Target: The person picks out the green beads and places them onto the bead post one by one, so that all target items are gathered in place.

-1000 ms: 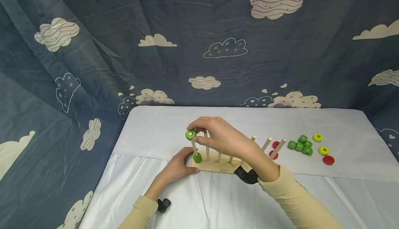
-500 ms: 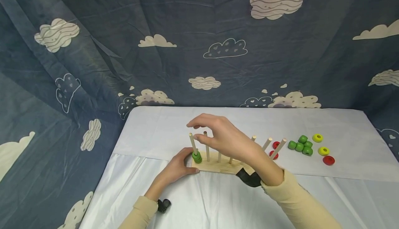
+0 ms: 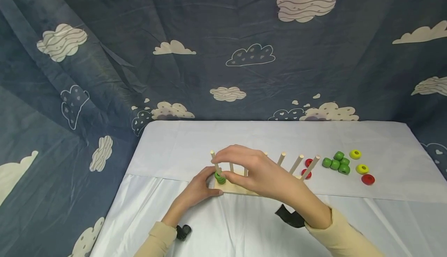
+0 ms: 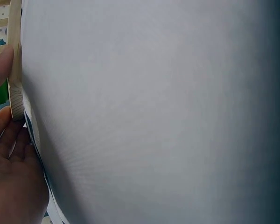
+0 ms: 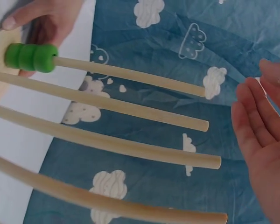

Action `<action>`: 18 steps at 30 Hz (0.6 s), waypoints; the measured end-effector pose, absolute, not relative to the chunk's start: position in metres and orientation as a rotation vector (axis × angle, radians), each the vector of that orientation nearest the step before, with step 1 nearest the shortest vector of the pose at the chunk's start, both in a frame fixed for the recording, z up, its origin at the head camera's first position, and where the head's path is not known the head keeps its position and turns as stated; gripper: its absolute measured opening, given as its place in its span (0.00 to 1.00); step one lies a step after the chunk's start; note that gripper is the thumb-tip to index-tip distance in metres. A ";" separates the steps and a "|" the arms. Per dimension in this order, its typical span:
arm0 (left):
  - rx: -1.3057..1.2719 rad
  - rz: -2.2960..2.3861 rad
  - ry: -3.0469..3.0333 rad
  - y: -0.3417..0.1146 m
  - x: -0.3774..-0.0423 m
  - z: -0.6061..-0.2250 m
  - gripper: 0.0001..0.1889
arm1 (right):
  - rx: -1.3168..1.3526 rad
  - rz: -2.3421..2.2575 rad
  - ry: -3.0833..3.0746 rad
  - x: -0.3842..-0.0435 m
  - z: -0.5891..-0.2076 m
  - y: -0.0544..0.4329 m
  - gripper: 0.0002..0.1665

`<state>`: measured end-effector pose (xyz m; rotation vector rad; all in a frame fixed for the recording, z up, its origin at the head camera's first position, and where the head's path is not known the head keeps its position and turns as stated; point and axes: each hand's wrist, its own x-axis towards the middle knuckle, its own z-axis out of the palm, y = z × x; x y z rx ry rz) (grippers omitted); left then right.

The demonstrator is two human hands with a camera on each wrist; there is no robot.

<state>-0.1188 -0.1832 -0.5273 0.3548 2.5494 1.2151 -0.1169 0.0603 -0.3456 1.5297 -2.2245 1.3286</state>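
A wooden peg stand (image 3: pixel 237 188) with a row of upright pegs sits mid-table. Its left end is gripped by my left hand (image 3: pixel 196 189), thumb in front and fingers behind; the left wrist view shows the base's end (image 4: pixel 17 88) between them. Stacked at the foot of the leftmost peg (image 5: pixel 130 76) are three green beads (image 5: pixel 31 57). My right hand (image 3: pixel 260 169) is over the left half of the stand, holding nothing. Its fingers reach toward the leftmost peg and hide parts of other pegs. In the right wrist view, that hand (image 5: pixel 270 140) shows an uncurled palm beside the peg tips.
Right of the stand lie several green beads (image 3: pixel 335 164), two yellow rings (image 3: pixel 355 154) and a red ring (image 3: pixel 368 179). Two more red rings (image 3: pixel 309 163) show behind the rightmost pegs. A dark cloud-patterned cloth (image 3: pixel 223 66) hangs behind the white-covered table (image 3: pixel 181 136).
The green bead my right hand held at the top of the leftmost peg was let go and dropped onto the stack. The right hand then moved lower. My left hand stayed put.
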 end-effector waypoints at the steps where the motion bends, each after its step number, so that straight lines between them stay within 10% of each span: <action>1: 0.351 1.213 2.551 -0.183 -0.119 -0.527 0.37 | 1.533 1.330 -2.234 -0.115 -0.347 0.062 0.23; 18: 0.351 1.221 2.564 -0.181 -0.120 -0.529 0.37 | 1.382 1.368 -2.458 -0.084 -0.396 0.091 0.22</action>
